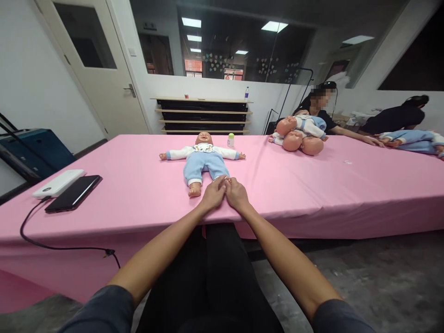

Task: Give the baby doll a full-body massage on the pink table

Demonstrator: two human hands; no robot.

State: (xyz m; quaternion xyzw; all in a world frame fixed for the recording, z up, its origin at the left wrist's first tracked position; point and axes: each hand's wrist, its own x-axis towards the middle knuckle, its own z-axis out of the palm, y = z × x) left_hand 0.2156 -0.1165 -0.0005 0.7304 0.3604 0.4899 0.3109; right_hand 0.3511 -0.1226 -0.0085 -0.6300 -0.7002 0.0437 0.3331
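A baby doll (205, 162) in a white top and light blue trousers lies face up on the pink-covered table (277, 185), arms spread and head away from me. My left hand (214, 193) and my right hand (237, 193) meet at the doll's foot on the right side of the picture. Both hands have their fingers curled round that foot, which they mostly hide. The doll's other foot (194, 189) lies bare and untouched beside my left hand. Past the doll's sleeve stands a small white bottle with a green cap (231, 140).
On the left lie a white power bank (58, 183) and a black phone (73, 193), with a cable hanging over the table edge. Several dolls (300, 134) are piled at the right. Beyond them a person (319, 111) reaches toward another doll (412, 140); a second person (395, 115) bends nearby.
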